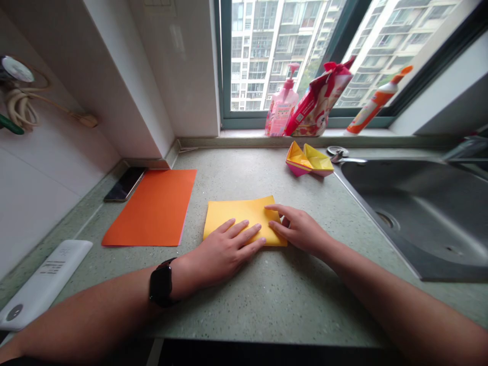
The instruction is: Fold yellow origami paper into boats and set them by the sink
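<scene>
White plastic device: long, smooth and round-cornered, it is set at the near left edge, probably to be out of the way.
Speckled countertop: a hard, level surface is offered by the pale green, stone-like slab.
Left hand: it is laid palm down, fingers fanned and unclenched, so that the paper is presumably kept flat.
Right hand: index finger and thumb are rested, parted, on the paper's right end; whether the edge is pinched by the other fingers cannot be told.
Yellow paper: it is placed crosswise on the counter beneath both hands; a matt oblong is formed, its far right corner slightly raised.
Orange sheet: it is laid flat at the left, within reach, with a thin lilac edge shown below.
Phone: its dark, glossy slab is partly covered by the orange sheet's far corner.
Folded paper piece: angular, crisp-sided and yellow inside, it is stood near the steel sink, seemingly set aside.
Windowsill bottles: a pink pump bottle and an orange-and-white bottle are parted by a crinkled red bag.
</scene>
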The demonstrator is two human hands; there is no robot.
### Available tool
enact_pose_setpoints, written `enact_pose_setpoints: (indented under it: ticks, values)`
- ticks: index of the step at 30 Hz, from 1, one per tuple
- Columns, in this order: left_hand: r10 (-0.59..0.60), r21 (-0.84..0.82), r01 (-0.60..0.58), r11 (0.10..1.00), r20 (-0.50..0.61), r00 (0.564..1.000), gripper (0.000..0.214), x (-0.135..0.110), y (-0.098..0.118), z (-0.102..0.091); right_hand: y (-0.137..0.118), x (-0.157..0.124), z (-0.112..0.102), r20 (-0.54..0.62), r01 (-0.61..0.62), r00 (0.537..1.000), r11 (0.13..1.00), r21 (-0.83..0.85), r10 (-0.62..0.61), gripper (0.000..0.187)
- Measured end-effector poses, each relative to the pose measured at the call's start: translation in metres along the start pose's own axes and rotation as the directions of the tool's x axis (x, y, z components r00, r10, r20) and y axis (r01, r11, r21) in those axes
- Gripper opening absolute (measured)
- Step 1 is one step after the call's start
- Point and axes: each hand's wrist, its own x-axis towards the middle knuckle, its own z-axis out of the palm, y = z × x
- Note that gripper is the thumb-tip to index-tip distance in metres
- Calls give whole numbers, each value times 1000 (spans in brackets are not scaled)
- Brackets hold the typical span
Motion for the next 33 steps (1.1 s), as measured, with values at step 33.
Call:
enact_pose_setpoints:
  ticks: [33]
  values:
    - [-20,-133,29,991,63,998,49,-3,-1,-1,6,-1,7,-39,3,999,981,-192,-11,40]
